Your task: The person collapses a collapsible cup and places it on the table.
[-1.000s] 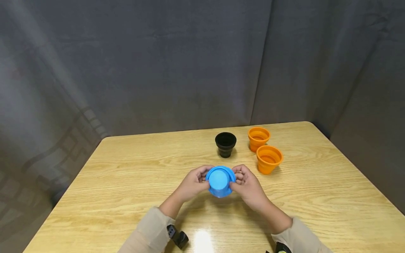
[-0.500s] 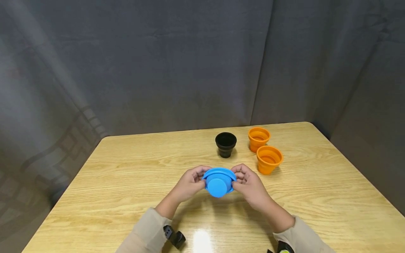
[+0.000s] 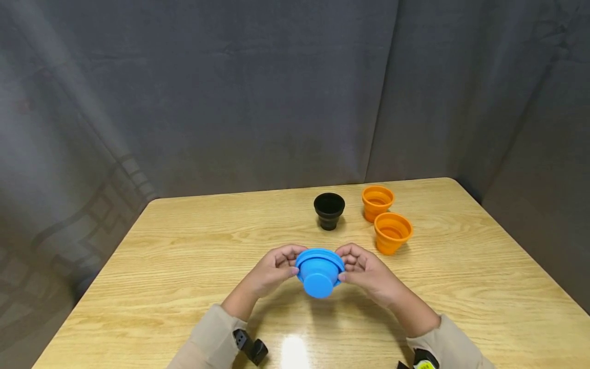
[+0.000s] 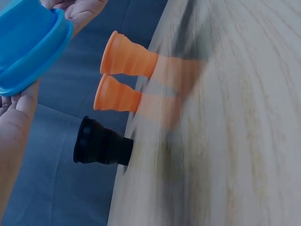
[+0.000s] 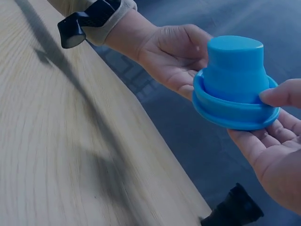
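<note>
A blue collapsible cup (image 3: 319,274) is held above the table between both hands, its small base turned toward the head camera and tilted downward. My left hand (image 3: 274,269) pinches its rim on the left side, thumb in front and fingers behind. On the opposite side my right hand (image 3: 369,271) grips the rim in the same way. Seen from the right wrist, the cup's base stands out past a folded outer ring, with the right thumb (image 5: 282,94) pressing close to where the wall meets that ring. The cup's inside is hidden from the head view.
Behind the hands a black collapsible cup (image 3: 329,218) stands upright on the wooden table (image 3: 193,246). Two orange cups, a farther one (image 3: 374,211) and a nearer one (image 3: 388,242), stand to its right. A grey curtain (image 3: 258,102) hangs beyond the table's back edge.
The blue cup has tipped so its base points lower, and its base now sticks out farther from the rim. Both hands have sunk slightly toward the person. The other cups stay put.
</note>
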Demonstrator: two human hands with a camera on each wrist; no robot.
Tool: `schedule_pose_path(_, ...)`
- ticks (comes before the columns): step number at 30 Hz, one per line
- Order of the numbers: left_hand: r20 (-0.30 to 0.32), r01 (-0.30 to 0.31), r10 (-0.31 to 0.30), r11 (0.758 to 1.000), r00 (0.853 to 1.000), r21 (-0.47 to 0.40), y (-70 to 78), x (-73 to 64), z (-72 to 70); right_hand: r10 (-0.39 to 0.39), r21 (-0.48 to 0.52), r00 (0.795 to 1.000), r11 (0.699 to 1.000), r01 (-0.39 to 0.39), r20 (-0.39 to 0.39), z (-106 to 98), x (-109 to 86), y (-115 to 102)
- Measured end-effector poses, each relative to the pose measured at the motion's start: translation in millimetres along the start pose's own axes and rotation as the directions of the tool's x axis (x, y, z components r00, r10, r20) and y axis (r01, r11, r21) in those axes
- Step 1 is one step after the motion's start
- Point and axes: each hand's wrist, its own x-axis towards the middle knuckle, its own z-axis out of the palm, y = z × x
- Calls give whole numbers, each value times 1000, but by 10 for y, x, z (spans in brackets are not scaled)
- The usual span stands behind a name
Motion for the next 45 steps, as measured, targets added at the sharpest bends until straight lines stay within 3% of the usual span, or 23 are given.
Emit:
schedule_pose_path(5,-33,38,-37,999,999,31,14,1,23,37,-20,999,999,-37,9,-1,4,-14)
schedule_pose_path(15,-132,82,-69,992,989,97,23,3,89,69,-59,993,995,-75,-98,60,71,10)
schedule_pose_path(22,-153,122,-99,981,983,150,22,-4,110,70,-31,994,997,-73,-84,82,98,38)
schedule_pose_path(30,-160,145,-113,969,981,203,38,22,130,57,-120,996,991,-66,-70,98,132,27)
schedule_pose_path(36,-208,149,-91,948,974,282,35,54,120,57,-206,991,975,-81,-119,144,171,6)
schedule_pose_path(41,-232,149,-86,952,969,269,35,60,114,77,-212,981,971,-114,-175,159,175,-7)
schedule_pose_path(45,-209,138,-88,962,974,234,25,51,108,68,-224,977,968,-114,-202,154,174,-8)
